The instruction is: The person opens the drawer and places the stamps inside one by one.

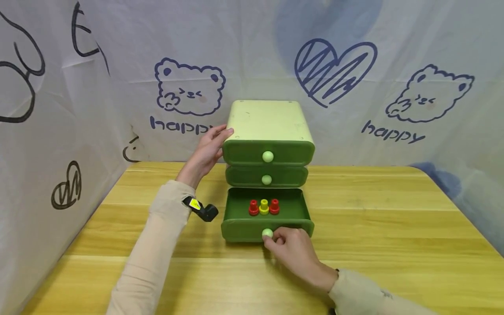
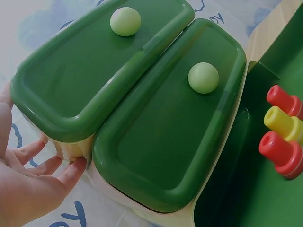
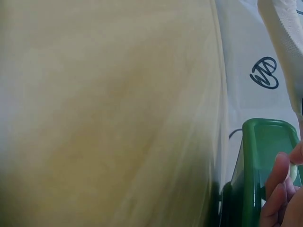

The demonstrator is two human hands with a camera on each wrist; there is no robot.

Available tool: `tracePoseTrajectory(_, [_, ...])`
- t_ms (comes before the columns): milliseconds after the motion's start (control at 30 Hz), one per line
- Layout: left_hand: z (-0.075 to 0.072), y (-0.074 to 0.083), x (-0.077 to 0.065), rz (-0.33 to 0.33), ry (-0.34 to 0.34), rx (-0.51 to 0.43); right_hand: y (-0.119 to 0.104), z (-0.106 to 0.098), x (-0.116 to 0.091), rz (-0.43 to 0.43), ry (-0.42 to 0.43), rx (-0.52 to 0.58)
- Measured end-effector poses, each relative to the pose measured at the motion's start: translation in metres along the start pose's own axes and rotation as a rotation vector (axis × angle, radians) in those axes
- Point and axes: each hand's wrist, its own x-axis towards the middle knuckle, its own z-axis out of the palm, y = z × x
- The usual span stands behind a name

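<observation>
A small drawer cabinet [image 1: 269, 120] with a pale yellow-green top and green drawer fronts stands on the table. Its bottom drawer [image 1: 242, 231] is pulled out. Inside stand a red stepped peg [image 1: 253, 208], a yellow one [image 1: 264, 207] and another red one [image 1: 274, 207], side by side. My right hand [image 1: 295, 251] pinches the pale round knob [image 1: 267, 233] of that drawer between thumb and fingers. At the cabinet's upper left side rests my left hand [image 1: 207, 150], thumb near the top edge; in the left wrist view its fingertips [image 2: 75, 168] touch the side wall.
Above the pulled-out drawer are the top drawer [image 1: 244, 152] and the middle drawer [image 1: 244, 176], each with a round knob. The wooden table [image 1: 378, 227] runs back to a white cloth [image 1: 260, 52] with drawings. A black wrist camera [image 1: 202, 210] sits on the left sleeve.
</observation>
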Motion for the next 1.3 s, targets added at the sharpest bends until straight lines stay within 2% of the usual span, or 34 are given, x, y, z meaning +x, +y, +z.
tracePoseTrajectory(567, [-0.001,0.002,-0.002,-0.004,0.001,0.005,0.000,0.004,0.010,0.024,-0.005,-0.009])
tracePoseTrajectory(867, [-0.002,0.001,-0.002,-0.003,-0.003,0.004,0.001,0.005,0.015,0.070,-0.044,0.036])
tracePoseTrajectory(1300, [-0.002,0.000,0.000,0.007,-0.009,0.009,0.008,0.005,0.026,0.087,-0.059,0.109])
